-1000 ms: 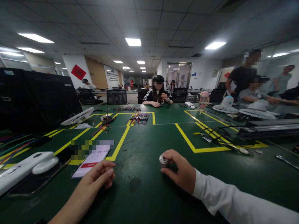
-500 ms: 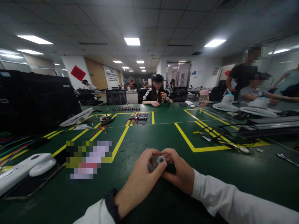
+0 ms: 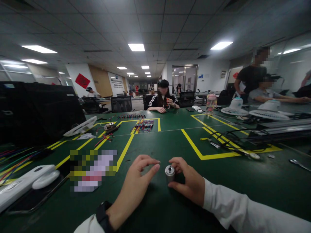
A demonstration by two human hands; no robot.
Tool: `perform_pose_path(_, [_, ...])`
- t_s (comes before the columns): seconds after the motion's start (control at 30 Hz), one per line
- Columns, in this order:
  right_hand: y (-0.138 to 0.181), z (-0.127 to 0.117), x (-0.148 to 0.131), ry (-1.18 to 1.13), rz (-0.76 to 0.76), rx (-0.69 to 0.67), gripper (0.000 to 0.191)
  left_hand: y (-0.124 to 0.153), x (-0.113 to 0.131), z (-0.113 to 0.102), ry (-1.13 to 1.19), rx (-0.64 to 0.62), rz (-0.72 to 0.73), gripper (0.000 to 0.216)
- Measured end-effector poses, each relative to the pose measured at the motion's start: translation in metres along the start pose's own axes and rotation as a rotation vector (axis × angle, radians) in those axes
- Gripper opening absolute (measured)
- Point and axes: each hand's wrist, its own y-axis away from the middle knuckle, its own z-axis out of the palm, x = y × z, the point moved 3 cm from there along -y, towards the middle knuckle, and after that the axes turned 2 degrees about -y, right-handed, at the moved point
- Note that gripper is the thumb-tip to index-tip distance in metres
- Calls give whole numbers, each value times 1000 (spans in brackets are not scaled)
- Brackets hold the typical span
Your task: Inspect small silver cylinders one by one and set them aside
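While the right hand (image 3: pixel 188 181) has it pinched between thumb and curled fingers, we enter first the small metal cylinder (image 3: pixel 169 171): it is upright with its holed end uppermost, low over the green table (image 3: pixel 170 142) close in front of us. We cannot tell whether its base rests on the surface. Second, the left hand (image 3: pixel 136 184): it is half open and empty, with forefinger and thumb curved toward each other, just beside the cylinder but not touching it. Also listed are a blurred phone (image 3: pixel 93 171) to the left, a white fan part (image 3: pixel 26 179) beyond it, yellow tape lines (image 3: pixel 194 147), and loose black cables (image 3: pixel 233 140) to the right. Hazards, in our judgement: the hold is a light fingertip one on a smooth round body, so a slackened pinch or a knock from the left forefinger could tip the piece. It might then roll across the table toward the cables or the phone.
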Motion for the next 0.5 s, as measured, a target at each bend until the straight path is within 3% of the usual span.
perform_pose_path(0.17, [0, -3, -2, 25, 3, 0, 51, 12, -24, 12, -153, -121, -28, 11])
perform_pose_path(0.33, [1, -8, -4, 38, 3, 63, 44, 13, -23, 14, -156, -156, -32, 17])
perform_pose_path(0.43, [12, -31, 4, 62, 35, 204, 44, 18, -23, 3, -97, -160, -24, 31])
perform_pose_path(0.5, [28, -61, 18, 100, 70, 298, 47, 25, -28, -10, -30, -146, -47, 33])
